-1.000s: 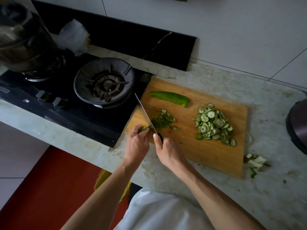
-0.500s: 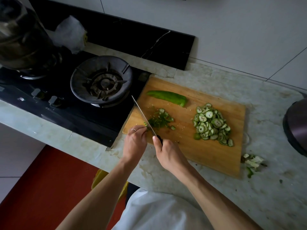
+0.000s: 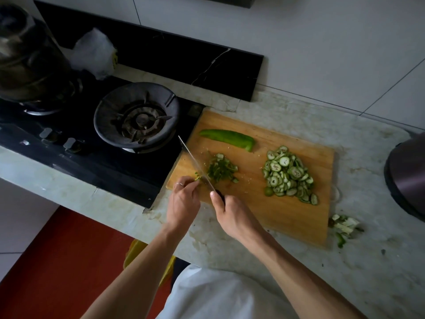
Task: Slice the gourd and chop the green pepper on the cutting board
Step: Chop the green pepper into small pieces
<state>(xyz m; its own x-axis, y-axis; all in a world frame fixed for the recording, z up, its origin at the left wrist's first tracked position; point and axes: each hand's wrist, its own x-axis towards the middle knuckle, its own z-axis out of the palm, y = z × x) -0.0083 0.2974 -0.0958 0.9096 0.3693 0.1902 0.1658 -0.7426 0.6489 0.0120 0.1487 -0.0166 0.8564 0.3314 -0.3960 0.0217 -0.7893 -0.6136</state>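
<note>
1. One marble bench (image 3: 287,268), pale wall tiles behind; black two-burner hob (image 3: 96,157) at frame left.
2. One wooden cutting board (image 3: 276,210), centre frame.
3. One uncut green pepper (image 3: 227,139); one chopped-pepper pile (image 3: 222,169); one heap of gourd slices (image 3: 288,176).
4. Two hands: left hand (image 3: 184,201) pinches a pepper stub (image 3: 197,178); right hand (image 3: 232,215) grips one knife (image 3: 197,166).

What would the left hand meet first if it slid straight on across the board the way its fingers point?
The left hand points up and right, so it would probably meet the knife blade first, with the chopped pepper pile just beyond.
</note>
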